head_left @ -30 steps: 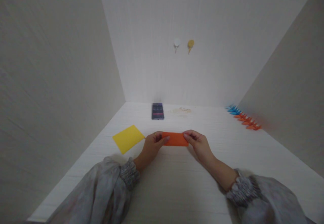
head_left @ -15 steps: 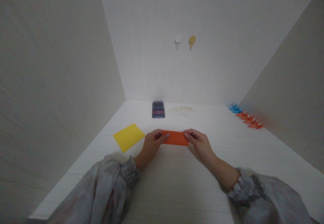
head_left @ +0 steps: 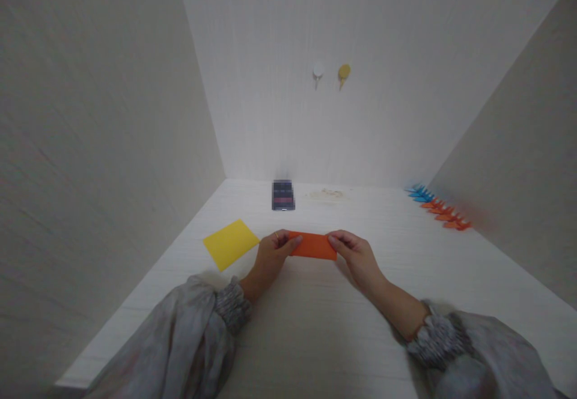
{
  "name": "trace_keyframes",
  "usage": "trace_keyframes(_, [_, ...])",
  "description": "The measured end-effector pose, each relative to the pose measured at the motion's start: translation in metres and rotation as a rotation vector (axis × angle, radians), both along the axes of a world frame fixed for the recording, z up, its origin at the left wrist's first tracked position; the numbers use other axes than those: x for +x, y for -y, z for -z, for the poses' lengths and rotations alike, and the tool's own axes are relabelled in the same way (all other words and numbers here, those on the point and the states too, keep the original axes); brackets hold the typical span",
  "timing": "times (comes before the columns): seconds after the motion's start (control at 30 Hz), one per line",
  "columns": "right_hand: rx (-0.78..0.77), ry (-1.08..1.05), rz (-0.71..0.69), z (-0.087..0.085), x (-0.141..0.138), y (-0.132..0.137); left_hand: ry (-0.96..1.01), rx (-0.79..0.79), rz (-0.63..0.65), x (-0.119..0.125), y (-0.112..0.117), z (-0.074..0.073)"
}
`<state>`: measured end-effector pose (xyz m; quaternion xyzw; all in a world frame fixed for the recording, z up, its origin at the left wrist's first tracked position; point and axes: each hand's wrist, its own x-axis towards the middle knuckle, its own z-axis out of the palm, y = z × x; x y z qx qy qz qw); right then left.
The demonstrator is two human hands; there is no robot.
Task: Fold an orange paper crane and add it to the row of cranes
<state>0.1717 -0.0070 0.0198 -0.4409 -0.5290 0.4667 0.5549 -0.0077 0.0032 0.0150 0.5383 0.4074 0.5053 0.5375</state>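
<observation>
A rectangular piece of orange paper (head_left: 314, 246), longer than it is tall, is stretched between my hands in the head view. My left hand (head_left: 273, 255) pinches its left end, thumb on the near face and a ring on one finger. At the opposite end, my right hand (head_left: 356, 252) grips the upper right part between thumb and fingers. Fingers behind the paper are hidden. Just left of my left hand lies a flat yellow sheet of paper (head_left: 231, 244), turned at an angle.
A dark phone-like object (head_left: 283, 195), its face blurred, stands at the back near the wall. Blue folded paper figures (head_left: 420, 193) and several orange ones (head_left: 446, 214) line the right wall. Two hooks, one white (head_left: 318, 72) and one yellow (head_left: 344, 73), hang on the back wall.
The view has shifted very slightly. My hands and the orange paper keep the same hold and position.
</observation>
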Motion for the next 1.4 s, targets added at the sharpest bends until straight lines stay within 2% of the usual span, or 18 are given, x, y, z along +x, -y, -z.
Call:
trace_keyframes(0.53, [-0.011,0.010,0.013,-0.001,0.000,0.001,-0.060,0.032,-0.030,0.000,0.001,-0.003])
trace_keyframes(0.73, [-0.004,0.040,-0.008,0.004,0.002,-0.001,-0.025,0.004,-0.033,0.000,0.000,-0.002])
trace_keyframes(0.83, [0.069,0.143,0.013,0.006,0.004,-0.002,-0.044,0.009,-0.038,0.000,0.000,-0.001])
trace_keyframes(1.0, [0.361,0.531,0.082,-0.001,0.006,0.002,-0.105,0.003,0.004,0.002,0.001,0.001])
trace_keyframes(1.07, [0.422,0.662,0.069,-0.003,0.005,0.003,-0.144,0.008,0.049,0.002,0.001,0.003])
trace_keyframes(1.2, [0.398,0.768,-0.036,-0.003,0.003,0.003,-0.248,0.055,0.113,0.003,0.002,0.007])
trace_keyframes(1.4, [0.341,0.704,-0.092,-0.001,0.001,0.002,-0.286,0.064,0.126,0.003,0.003,0.007])
